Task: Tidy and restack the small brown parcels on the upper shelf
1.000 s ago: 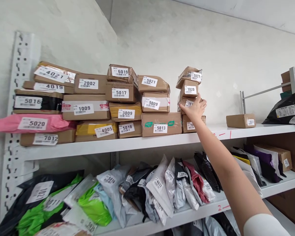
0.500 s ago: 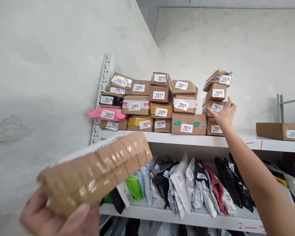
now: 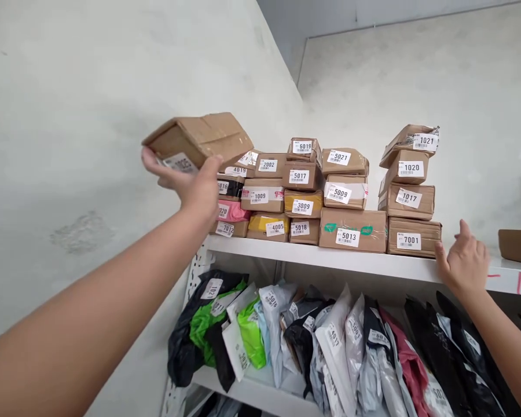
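Raised at the upper left, my left hand [image 3: 191, 179] grips a brown cardboard box [image 3: 217, 136] with a white number label on its end. The box is tilted, held in the air in front of the left end of the top shelf, and hides part of the stack behind it. My right hand [image 3: 466, 260] is empty, fingers apart, at the front edge of the top shelf [image 3: 356, 260]. Beside it, to its left, stands a stack with box 7001 [image 3: 412, 237] at the bottom, then box 1017 [image 3: 425, 200], box 1020 [image 3: 406, 168] and box 1021 [image 3: 403, 142].
More labelled boxes, such as box 5013 [image 3: 334, 223] and box 5021 [image 3: 356, 162], are stacked along the top shelf. Another carton [image 3: 518, 246] lies at the far right. Bagged parcels [image 3: 336, 341] stand packed on the shelf below. A wall [image 3: 69, 145] rises at the left.
My left hand has lifted the box from the lower left up to the top shelf's height. My right hand has come off the right-hand stack and moved down and right. The view has shifted.
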Motion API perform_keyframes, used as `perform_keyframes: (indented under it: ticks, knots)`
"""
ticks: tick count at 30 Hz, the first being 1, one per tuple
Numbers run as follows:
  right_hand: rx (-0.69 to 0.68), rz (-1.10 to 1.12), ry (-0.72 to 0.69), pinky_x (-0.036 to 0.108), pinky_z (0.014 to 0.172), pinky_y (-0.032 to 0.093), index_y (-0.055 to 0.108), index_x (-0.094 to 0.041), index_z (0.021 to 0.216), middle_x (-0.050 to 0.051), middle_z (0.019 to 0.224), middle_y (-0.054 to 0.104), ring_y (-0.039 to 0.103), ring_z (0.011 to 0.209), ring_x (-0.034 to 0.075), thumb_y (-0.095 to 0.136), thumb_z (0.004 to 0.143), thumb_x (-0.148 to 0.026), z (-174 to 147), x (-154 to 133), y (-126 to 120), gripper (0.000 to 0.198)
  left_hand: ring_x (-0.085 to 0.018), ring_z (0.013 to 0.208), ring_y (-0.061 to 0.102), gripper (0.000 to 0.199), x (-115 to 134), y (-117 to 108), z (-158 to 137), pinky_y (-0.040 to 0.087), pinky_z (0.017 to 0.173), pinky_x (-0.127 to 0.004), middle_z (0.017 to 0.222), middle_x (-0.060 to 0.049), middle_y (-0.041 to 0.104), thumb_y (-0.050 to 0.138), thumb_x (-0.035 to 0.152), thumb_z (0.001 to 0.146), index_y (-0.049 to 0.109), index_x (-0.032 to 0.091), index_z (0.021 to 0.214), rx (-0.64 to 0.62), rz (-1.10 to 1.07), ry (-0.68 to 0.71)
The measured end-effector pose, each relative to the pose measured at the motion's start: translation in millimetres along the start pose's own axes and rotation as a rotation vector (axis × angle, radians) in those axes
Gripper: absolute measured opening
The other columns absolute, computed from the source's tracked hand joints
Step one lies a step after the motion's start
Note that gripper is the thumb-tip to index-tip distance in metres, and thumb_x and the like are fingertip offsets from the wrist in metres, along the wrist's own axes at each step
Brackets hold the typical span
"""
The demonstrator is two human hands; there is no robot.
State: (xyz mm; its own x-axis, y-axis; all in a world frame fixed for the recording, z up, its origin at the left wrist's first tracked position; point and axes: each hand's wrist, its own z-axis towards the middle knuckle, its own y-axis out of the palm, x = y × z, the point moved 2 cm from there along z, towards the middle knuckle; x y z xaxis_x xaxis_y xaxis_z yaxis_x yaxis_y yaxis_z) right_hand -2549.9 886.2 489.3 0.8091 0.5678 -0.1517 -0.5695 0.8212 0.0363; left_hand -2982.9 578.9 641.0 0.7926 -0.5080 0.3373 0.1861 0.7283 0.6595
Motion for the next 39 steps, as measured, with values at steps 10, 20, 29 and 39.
perform_keyframes:
  ticks: [10,20,29,39]
  knots:
    - [0.042,-0.042,-0.122,0.054,0.083,0.051,0.031,-0.006,0.159,0.014,0.080,0.073,0.066,0.077,0.040,0.032,0.097,-0.063,-35.1,-8.5,-3.7,0.084,-0.017,0.133,0.053,0.101,27.7,105.4,21.0,0.036,0.123,-0.034,0.154,-0.015,0.029,0.086,0.019,0.078,0.019,0.022,0.153,-0.107,0.172,-0.045]
    - [0.054,-0.071,-0.071,0.055,0.080,0.053,0.037,-0.010,0.157,0.013,0.074,0.070,0.067,0.076,0.041,0.028,0.095,-0.071,-35.7,-17.4,-5.0,0.087,-0.030,0.130,0.055,0.056,-11.8,158.7,43.5,0.046,0.115,-0.045,0.137,-0.015,0.045,0.084,0.030,0.075,0.038,0.026,0.107,-0.138,0.340,0.007]
    - [0.122,-0.132,-0.171,0.054,0.072,0.053,0.038,-0.014,0.157,0.012,0.068,0.070,0.068,0.072,0.041,0.034,0.097,-0.065,-32.6,-21.7,-8.2,0.079,-0.041,0.123,0.059,0.052,-38.1,170.6,64.5,0.045,0.114,-0.058,0.132,-0.019,0.056,0.084,0.042,0.067,0.048,0.025,0.099,-0.371,0.586,0.100]
    - [0.116,-0.153,-0.158,0.052,0.072,0.051,0.048,-0.011,0.149,0.014,0.065,0.068,0.066,0.073,0.041,0.035,0.095,-0.064,-34.8,-18.9,-5.6,0.077,-0.039,0.126,0.057,0.051,-28.7,146.3,52.0,0.040,0.118,-0.052,0.136,-0.022,0.052,0.083,0.046,0.072,0.051,0.023,0.105,-0.491,0.665,0.013]
